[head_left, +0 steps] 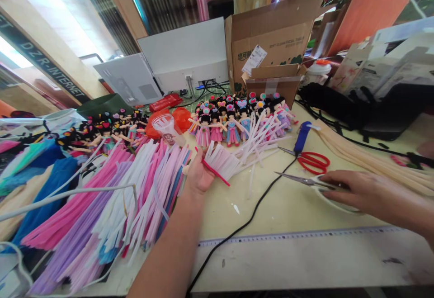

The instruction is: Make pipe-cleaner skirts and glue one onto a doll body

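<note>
My left hand [199,177] is closed around a piece made of short, pale pink pipe cleaners [224,161] set side by side like a small skirt. A red pipe cleaner [219,177] crosses its lower edge, its end sticking out past the pink row. At the right, my right hand [361,193] has its fingers on the pale handles of a pair of scissors [303,180], whose blades point left just above the table. Loose pale pink pipe cleaners [259,139] lie in a heap beyond my left hand.
Finished pipe-cleaner dolls [232,126] stand in rows behind. Bundles of coloured pipe cleaners [111,189] cover the left side. Red-handled scissors [313,162], a blue-handled tool [303,137], a black cable [254,212] and beige pipe cleaners [359,149] lie at the right. A measuring tape [288,237] runs along the front.
</note>
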{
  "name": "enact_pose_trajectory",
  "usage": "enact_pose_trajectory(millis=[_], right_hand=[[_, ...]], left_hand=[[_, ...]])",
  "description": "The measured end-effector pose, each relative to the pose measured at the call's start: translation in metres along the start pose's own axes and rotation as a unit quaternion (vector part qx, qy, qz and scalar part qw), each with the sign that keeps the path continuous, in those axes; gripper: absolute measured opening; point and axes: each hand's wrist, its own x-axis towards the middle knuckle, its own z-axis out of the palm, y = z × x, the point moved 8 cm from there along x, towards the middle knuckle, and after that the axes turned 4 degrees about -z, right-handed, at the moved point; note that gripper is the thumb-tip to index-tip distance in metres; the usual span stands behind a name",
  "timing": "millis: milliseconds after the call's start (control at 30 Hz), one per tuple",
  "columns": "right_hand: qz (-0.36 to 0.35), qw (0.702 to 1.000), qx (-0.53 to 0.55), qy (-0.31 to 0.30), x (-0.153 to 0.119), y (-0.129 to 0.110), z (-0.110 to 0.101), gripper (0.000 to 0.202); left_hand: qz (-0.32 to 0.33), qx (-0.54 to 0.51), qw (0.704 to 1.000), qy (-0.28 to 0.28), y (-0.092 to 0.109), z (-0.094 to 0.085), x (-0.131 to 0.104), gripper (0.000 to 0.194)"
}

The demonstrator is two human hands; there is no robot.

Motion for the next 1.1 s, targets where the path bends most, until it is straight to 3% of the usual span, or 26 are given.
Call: enact_pose_trajectory(millis=[100, 267, 400, 533, 633, 767, 800, 867, 933, 967, 1033, 1100], right_hand=[[-0.043, 0.997, -0.014, 0.063, -0.003, -0.005, -0.019, 0.033], [-0.103, 0.99, -0.015, 0.098, 0.037, -0.069, -0.033, 0.031], [-0.117, 0.977, 0.18, -0.018, 0.071, -0.12, 0.009, 0.032], [-0.067, 0.893, 0.433, -0.099, 0.081, -0.142, 0.052, 0.034], [-0.04, 0.832, 0.548, -0.08, 0.083, -0.133, 0.051, 0.029], [-0.037, 0.751, 0.66, -0.001, 0.084, -0.094, 0.021, 0.028], [-0.037, 0.725, 0.688, 0.006, 0.083, -0.084, 0.016, 0.028], [-0.039, 0.679, 0.733, 0.011, 0.082, -0.067, 0.012, 0.027], [-0.038, 0.652, 0.757, 0.003, 0.081, -0.054, 0.016, 0.027], [-0.038, 0.647, 0.762, -0.005, 0.08, -0.051, 0.02, 0.027], [-0.044, 0.64, 0.766, -0.026, 0.078, -0.049, 0.027, 0.027], [-0.056, 0.634, 0.77, -0.044, 0.077, -0.051, 0.032, 0.028]], left_hand=[[0.003, -0.009, 1.0, 0.011, 0.002, 0.002, -0.003, 0.039], [0.009, -0.038, 0.999, 0.038, 0.007, 0.003, -0.007, 0.036], [0.017, -0.035, 0.999, 0.019, 0.002, 0.01, -0.009, 0.032], [0.023, 0.002, 0.999, -0.032, -0.014, 0.029, -0.015, 0.027], [0.013, 0.083, 0.995, -0.061, -0.017, 0.042, -0.02, 0.036], [0.075, 0.257, 0.963, -0.03, 0.009, 0.047, -0.017, 0.045], [0.118, 0.324, 0.939, -0.011, 0.018, 0.051, -0.014, 0.041], [0.188, 0.477, 0.858, 0.017, 0.025, 0.064, -0.008, 0.027], [0.21, 0.598, 0.774, 0.015, 0.014, 0.082, 0.004, 0.019], [0.205, 0.63, 0.749, 0.013, 0.005, 0.09, 0.011, 0.018], [0.182, 0.641, 0.745, 0.028, -0.012, 0.097, 0.028, 0.022], [0.153, 0.561, 0.813, 0.021, -0.027, 0.102, 0.043, 0.021]])
